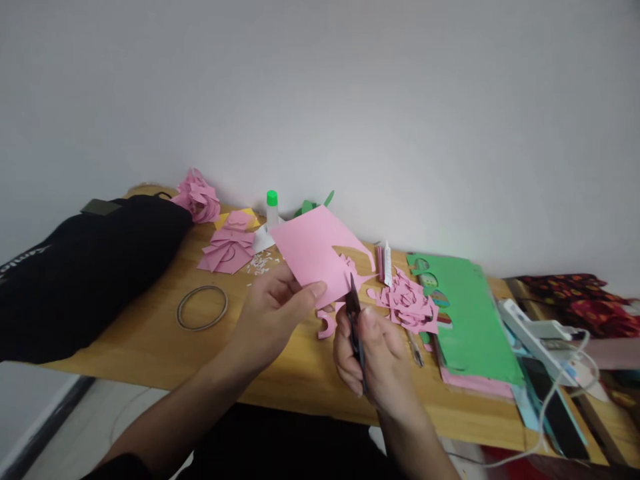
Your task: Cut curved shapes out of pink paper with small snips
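Observation:
My left hand (280,307) pinches a sheet of pink paper (317,250) between thumb and fingers, above the wooden table. A curved piece is cut out of the sheet's right side, leaving a thin pointed strip. My right hand (373,353) is wrapped round dark scissors (354,313), whose blades point up at the sheet's lower right edge. Whether the blades touch the paper I cannot tell for sure. Beneath and beside the scissors lie a curved pink scrap (327,325) and a heap of pink paper cuttings (407,303).
At the left a black bag (100,267) covers the table (280,393), with a metal ring (179,313) beside it. Behind are folded pink papers (230,250) and a green-capped glue bottle (272,210). At right lie green sheets (470,320), a power strip (535,340) and a phone (553,407).

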{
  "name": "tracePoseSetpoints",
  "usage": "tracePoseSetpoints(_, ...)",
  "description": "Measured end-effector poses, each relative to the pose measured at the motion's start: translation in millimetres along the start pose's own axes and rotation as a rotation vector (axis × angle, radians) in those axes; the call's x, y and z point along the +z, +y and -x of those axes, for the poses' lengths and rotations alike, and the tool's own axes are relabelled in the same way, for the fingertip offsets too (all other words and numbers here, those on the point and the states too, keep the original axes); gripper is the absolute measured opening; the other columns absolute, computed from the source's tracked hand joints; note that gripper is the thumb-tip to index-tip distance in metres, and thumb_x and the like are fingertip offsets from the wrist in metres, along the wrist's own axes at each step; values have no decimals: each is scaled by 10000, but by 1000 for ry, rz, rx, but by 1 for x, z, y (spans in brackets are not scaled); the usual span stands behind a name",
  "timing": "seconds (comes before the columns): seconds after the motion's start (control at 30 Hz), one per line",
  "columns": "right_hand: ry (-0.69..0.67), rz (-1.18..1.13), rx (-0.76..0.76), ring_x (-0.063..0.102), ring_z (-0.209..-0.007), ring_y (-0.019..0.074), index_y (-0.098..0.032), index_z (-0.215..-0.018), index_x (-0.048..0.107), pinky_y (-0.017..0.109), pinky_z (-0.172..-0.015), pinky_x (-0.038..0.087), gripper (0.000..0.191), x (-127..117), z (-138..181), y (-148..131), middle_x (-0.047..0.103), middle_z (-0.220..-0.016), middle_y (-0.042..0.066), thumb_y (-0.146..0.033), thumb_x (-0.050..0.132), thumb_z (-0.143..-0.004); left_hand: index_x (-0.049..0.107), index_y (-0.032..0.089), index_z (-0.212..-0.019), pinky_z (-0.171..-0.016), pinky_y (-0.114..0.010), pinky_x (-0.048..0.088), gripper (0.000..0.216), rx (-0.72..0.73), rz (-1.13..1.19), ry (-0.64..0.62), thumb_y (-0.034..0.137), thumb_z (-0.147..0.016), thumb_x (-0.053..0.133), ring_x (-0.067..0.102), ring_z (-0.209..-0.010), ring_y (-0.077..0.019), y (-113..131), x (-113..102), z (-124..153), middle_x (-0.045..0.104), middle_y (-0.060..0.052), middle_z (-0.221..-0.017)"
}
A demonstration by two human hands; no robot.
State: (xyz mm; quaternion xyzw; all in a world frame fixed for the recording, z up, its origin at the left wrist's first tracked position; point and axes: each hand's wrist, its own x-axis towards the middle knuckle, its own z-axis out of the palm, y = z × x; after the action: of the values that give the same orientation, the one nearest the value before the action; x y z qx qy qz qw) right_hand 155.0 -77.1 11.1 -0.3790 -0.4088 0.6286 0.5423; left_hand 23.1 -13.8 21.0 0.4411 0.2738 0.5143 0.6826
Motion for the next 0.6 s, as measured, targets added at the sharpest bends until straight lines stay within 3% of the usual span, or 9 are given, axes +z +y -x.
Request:
tracePoseSetpoints(0.27,7,-24,42,212,-314,19,-198,-745,457,115,-298,221,412,-1,-10,-2,357,-444,-117,-550,457,-958,702,171,-852,-601,-238,544,107,-20,39,41,244,-779,730,665,-619,-138,-2,-6,-10,727,1,-720)
tracePoseSetpoints(0.4,-3,3,68,225,-322,24,-197,-764,470,123,-306,216,401,-5,-12,-4,362,-447,-113,-544,450,-964,683,157,-839,-550,-243,543,93,-47,101,-68,244,-815,708,638,-529,-125,0,-10,-14,711,7,-651)
tracePoseSetpoints(0.6,-34,42,63,211,-331,31,-200,-757,467,145,-314,198,392,-11,-11,-8,352,-448,-111,-530,452,-968,707,177,-855,-618,-191,547,38,-25,60,-128,163,-825,688,655,-613,-93,8,-14,-17,726,20,-713)
